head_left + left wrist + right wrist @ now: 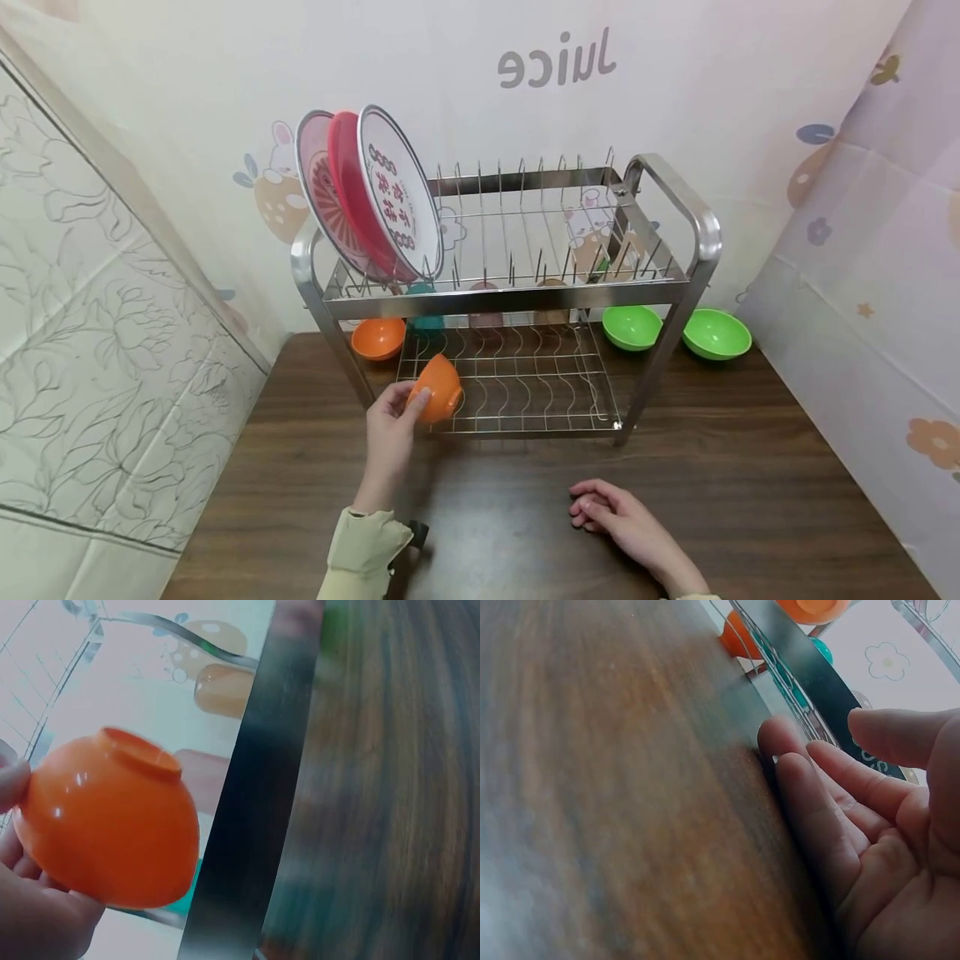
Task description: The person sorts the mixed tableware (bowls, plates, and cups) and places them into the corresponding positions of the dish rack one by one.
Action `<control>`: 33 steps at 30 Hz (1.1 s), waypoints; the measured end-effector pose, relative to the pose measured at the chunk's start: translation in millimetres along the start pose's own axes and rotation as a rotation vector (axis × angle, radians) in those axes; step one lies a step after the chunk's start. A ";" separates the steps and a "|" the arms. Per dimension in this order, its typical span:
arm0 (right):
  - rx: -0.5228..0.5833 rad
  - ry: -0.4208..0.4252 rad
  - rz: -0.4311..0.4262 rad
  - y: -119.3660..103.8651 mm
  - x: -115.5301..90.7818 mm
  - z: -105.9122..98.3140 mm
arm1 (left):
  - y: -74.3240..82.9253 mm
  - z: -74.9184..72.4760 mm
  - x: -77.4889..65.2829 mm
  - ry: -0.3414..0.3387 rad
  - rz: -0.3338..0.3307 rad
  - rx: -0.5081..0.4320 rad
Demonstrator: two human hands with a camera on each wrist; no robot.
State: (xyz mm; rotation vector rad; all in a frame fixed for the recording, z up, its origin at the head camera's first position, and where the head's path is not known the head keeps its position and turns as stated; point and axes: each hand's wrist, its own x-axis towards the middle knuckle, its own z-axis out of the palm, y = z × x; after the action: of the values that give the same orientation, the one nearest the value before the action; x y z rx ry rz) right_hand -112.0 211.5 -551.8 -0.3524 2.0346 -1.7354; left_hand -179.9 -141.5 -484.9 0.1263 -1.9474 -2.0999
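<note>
My left hand (392, 429) pinches an orange bowl (438, 390) by its rim, thumb on one side and fingers on the other. The bowl is tipped on its side, its foot ring facing right, in front of the lower shelf (517, 432) of a metal dish rack. Seen from the left wrist, the orange bowl (112, 825) fills much of the view beside the rack's dark bar (255, 780). My right hand (618, 521) rests on the wooden table to the right, fingers loosely curled with nothing in them; the right wrist view shows its fingers (817, 817) close up.
Three plates (401, 192) stand at the left of the rack's upper tier. Behind the lower shelf are a teal cup (425, 310), a pink cup (485, 307) and a brown cup (552, 304). Another orange bowl (378, 338) sits left; two green bowls (716, 335) sit right.
</note>
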 end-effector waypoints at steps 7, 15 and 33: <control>0.015 0.005 -0.026 1.9 -0.3 0.7 | -4.8 3.9 9.3 0.032 -0.099 -0.058; 0.026 0.008 -0.027 2.3 0.9 -0.2 | -9.3 10.5 15.3 0.072 -0.111 -0.113; 0.045 -0.008 -0.003 5.1 3.3 -4.8 | -26.5 16.4 25.6 0.105 -0.181 -0.044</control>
State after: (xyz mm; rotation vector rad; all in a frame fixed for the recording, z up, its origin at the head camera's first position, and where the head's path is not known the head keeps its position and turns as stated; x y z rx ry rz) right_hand -116.7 215.0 -556.7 -0.3472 1.9868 -1.7763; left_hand -212.2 -130.8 -506.6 0.4097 -1.8906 -2.1975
